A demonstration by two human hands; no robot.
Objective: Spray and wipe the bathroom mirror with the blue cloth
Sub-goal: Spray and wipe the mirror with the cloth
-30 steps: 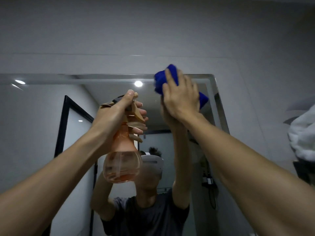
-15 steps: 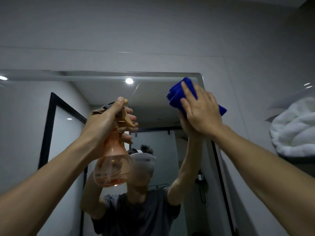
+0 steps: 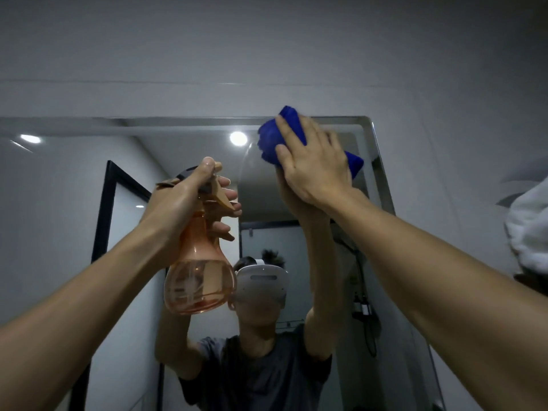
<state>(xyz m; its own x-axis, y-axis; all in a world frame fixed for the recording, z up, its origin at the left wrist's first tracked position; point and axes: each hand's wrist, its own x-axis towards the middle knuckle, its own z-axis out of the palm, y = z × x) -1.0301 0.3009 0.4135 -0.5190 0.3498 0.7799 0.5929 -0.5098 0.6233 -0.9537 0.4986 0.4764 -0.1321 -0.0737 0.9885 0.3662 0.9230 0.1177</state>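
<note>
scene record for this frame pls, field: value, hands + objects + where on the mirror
left hand: grips the neck of the spray bottle, a finger at the trigger
spray bottle: orange, see-through, upright, held up in front of the mirror
right hand: fingers spread flat, presses the blue cloth to the glass
blue cloth: bunched, at the mirror's top right corner
mirror: wall-mounted, rounded corner
white towel: right edge of view, partly cut off

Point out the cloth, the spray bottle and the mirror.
cloth (image 3: 271,140), head view, bunched part left of the fingers
spray bottle (image 3: 200,287), head view, round clear belly
mirror (image 3: 374,149), head view, right bevelled edge
</note>
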